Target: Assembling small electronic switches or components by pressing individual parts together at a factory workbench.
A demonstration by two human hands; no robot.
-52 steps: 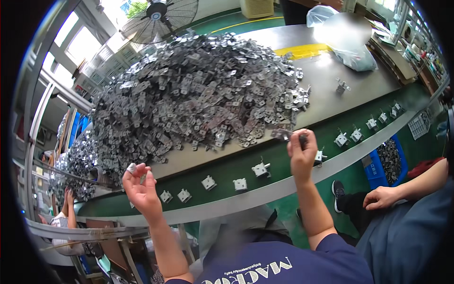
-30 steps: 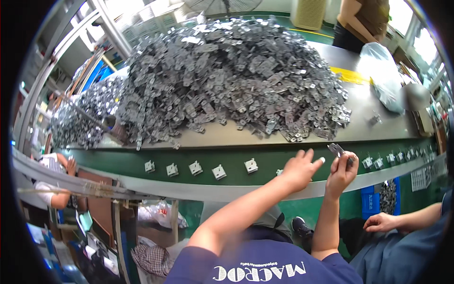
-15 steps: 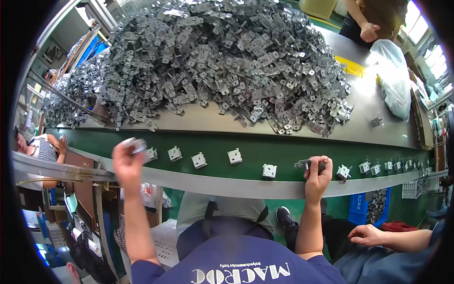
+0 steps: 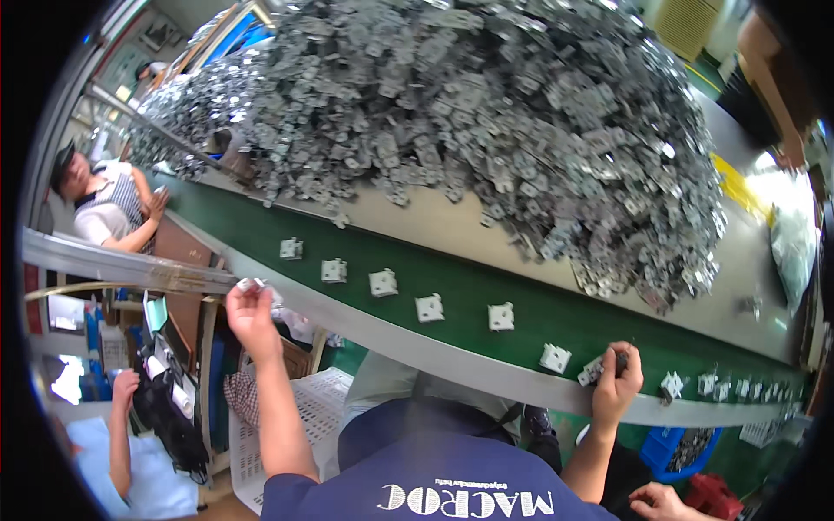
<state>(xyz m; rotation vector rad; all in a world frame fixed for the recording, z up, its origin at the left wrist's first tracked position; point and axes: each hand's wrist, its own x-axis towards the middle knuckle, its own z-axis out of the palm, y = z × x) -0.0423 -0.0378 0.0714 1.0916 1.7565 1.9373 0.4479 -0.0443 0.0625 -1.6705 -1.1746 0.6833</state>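
Observation:
My left hand [image 4: 253, 319] is raised beside the near rail of the green belt, its fingers closed on a small white part [image 4: 248, 284], mostly hidden by the fingertips. Over the belt's near edge, my right hand [image 4: 618, 388] is closed round some metal brackets [image 4: 592, 372]; a darker bit shows between the fingers, too covered to name. Just left of that hand lies a square white part [image 4: 555, 358] with a hole. More white parts, such as one [image 4: 500, 316] and another [image 4: 429, 307], lie spaced along the belt between my hands, apart from both.
A large heap of metal brackets [image 4: 486, 113] covers the steel table [image 4: 417, 205] beyond the green belt [image 4: 469, 347]. Other people work at the far left [image 4: 113, 204] and upper right [image 4: 773, 87]. A blue bin [image 4: 665, 451] and a white crate [image 4: 248, 469] stand below the metal rail [image 4: 347, 334].
The whole view has turned, so the belt now slants down to the right. My left hand has drawn back from over the belt to its near rail. Both hands keep hold of their parts.

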